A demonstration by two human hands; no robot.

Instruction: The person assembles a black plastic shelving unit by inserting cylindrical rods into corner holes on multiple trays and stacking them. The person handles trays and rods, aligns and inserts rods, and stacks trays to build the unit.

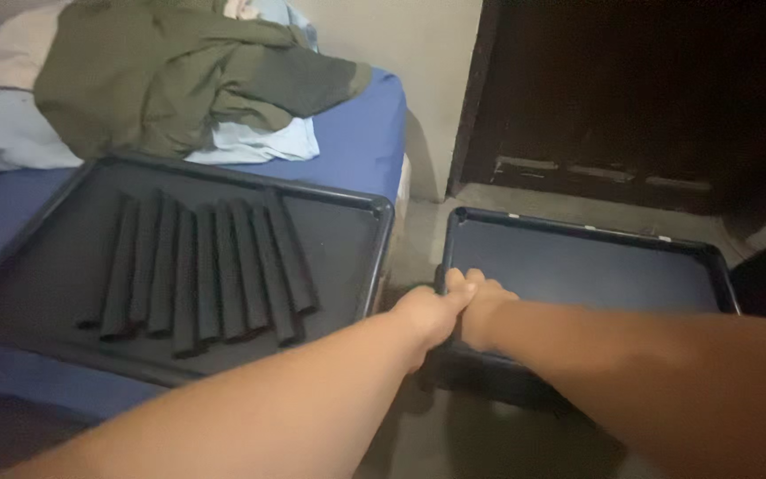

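A bed [361,142] with a blue sheet fills the left of the view, a heap of clothes [170,75] in olive, pale blue and white piled at its far end against a plain wall; a dark door [631,89] stands at right above a grey floor [534,200]. On the bed lies a black panel [330,239] with a raised rim, carrying a row of dark rods [206,266] laid side by side and touching. A second panel [578,266], of the same kind but bare, rests on the floor just beside the bed, its far edge toward the door. Both forearms reach forward from the bottom of the frame and meet at this second panel's near left corner. The left hand [427,315] is curled into a fist, its grip clamped on the rim at that corner; the right hand [485,306] presses in beside it, touching the left, its grip likewise closed on the same rim, though its fingertips are hidden over the edge. The work looks to be at the grasping stage, with the bare panel held but not visibly lifted. Any lift or pull from one corner would call for a firm hold and care that the far end does not drag or tip against the bed frame
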